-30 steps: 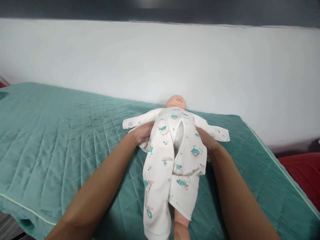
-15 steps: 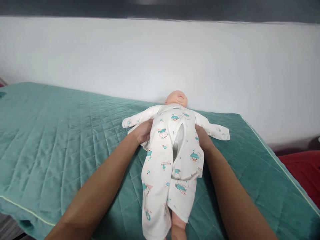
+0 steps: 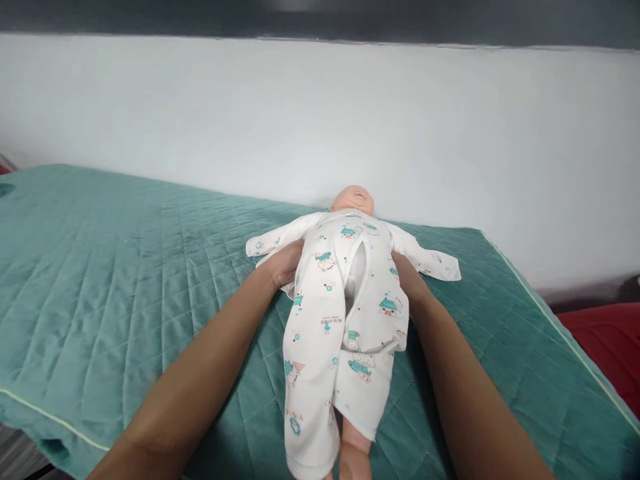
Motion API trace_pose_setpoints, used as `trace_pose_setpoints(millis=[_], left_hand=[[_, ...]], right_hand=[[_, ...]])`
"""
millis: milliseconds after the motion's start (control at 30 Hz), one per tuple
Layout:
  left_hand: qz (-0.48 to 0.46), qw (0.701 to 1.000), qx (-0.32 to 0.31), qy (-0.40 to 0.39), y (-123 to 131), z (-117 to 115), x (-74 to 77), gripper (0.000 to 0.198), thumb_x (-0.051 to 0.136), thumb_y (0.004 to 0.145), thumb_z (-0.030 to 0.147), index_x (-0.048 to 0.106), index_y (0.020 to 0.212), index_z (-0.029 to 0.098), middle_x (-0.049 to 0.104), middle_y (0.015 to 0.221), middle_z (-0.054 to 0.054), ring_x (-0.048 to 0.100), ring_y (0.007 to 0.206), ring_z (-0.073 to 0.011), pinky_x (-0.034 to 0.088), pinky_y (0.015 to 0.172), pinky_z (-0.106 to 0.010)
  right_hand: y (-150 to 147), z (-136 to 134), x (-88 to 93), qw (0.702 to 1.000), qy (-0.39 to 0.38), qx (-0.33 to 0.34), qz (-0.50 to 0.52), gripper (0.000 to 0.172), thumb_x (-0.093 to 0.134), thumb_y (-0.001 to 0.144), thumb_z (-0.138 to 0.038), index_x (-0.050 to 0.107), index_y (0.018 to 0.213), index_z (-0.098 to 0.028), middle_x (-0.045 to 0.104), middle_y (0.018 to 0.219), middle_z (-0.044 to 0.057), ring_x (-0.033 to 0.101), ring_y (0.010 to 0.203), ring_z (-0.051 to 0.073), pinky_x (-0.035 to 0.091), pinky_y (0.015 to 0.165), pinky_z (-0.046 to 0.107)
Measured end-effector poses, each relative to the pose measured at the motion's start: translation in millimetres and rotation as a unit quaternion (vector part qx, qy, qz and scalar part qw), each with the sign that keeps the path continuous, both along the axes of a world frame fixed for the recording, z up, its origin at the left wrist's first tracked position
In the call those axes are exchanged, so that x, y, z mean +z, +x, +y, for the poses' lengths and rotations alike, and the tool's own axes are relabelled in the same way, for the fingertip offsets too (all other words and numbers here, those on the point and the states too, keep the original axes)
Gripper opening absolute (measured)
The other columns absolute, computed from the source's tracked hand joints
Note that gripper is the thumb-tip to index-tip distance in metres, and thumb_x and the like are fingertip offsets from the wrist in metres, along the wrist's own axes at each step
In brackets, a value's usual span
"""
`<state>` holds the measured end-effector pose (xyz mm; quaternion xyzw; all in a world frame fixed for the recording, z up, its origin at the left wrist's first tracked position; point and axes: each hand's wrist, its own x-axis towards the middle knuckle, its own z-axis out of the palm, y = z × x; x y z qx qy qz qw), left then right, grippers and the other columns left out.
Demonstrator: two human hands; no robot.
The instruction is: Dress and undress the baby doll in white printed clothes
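A baby doll (image 3: 354,199) lies on its back, head toward the wall and feet toward me. It wears white printed baby pants (image 3: 315,333), pulled high over the chest, and a white long-sleeved top (image 3: 430,261) with both sleeves spread out. My left hand (image 3: 286,263) is at the left side of the doll's waist, fingers curled behind the cloth. On the other side my right hand (image 3: 407,277) reaches under the pants, its fingers hidden. An open slit shows at the crotch, and one bare foot (image 3: 355,460) sticks out of the right leg.
A green quilted cover (image 3: 150,280) spreads under the doll, with a pale piped edge at the right. Behind it rises a white wall (image 3: 250,113) with a dark band on top. Something red (image 3: 607,340) lies beyond the right edge.
Both hands keep their places at the doll's waist. The doll's head and the upper pants have shifted very slightly toward me.
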<state>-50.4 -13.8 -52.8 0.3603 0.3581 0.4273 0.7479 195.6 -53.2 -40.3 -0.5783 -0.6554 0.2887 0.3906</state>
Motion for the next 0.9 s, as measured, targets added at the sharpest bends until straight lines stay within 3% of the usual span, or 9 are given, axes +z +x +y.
trace_pose_setpoints(millis=[133,300,533,700,900], left_hand=[[0.029,0.995,-0.092,0.002,-1,-3,3.7,0.020,0.069,0.085,0.028,0.074,0.098,0.013,0.076,0.085,-0.011,0.071,0.089,-0.0258,0.054,0.083,-0.034],[0.042,0.990,-0.134,0.011,-3,2,-1.1,0.033,0.070,0.085,0.036,0.073,0.106,0.011,0.076,0.091,-0.012,0.069,0.091,-0.0251,0.053,0.083,-0.033],[0.023,0.992,-0.121,-0.028,-3,13,-14.2,0.035,0.067,0.086,0.043,0.076,0.098,0.012,0.076,0.084,-0.011,0.070,0.087,-0.0234,0.053,0.084,-0.034],[0.010,0.993,-0.114,-0.039,1,10,-6.8,0.033,0.064,0.087,0.043,0.075,0.100,0.014,0.076,0.087,-0.011,0.071,0.096,-0.0255,0.054,0.088,-0.036],[0.038,0.998,-0.039,-0.029,8,-3,3.4,0.027,0.066,0.084,0.041,0.075,0.092,0.018,0.075,0.074,-0.011,0.071,0.092,-0.0289,0.056,0.077,-0.034]], right_hand=[[4,3,-1.8,1.000,0.012,0.021,-0.005,0.024,0.066,0.072,-0.041,0.072,0.079,-0.019,0.078,0.094,0.013,0.065,0.107,0.036,0.050,0.099,0.044],[11,5,-0.8,0.999,0.005,0.049,-0.015,0.029,0.067,0.067,-0.048,0.072,0.077,-0.021,0.077,0.098,0.013,0.065,0.109,0.040,0.050,0.101,0.049],[10,2,-2.0,0.997,-0.015,0.042,-0.063,0.025,0.065,0.068,-0.043,0.070,0.072,-0.018,0.078,0.093,0.013,0.067,0.103,0.039,0.055,0.091,0.045],[7,1,-3.0,0.997,0.004,0.050,-0.057,0.019,0.064,0.066,-0.038,0.066,0.070,-0.019,0.077,0.094,0.012,0.066,0.101,0.036,0.053,0.094,0.043],[3,4,-5.5,0.997,0.040,0.033,-0.053,0.019,0.058,0.069,-0.041,0.058,0.062,-0.023,0.074,0.078,0.010,0.065,0.092,0.034,0.052,0.091,0.047]])
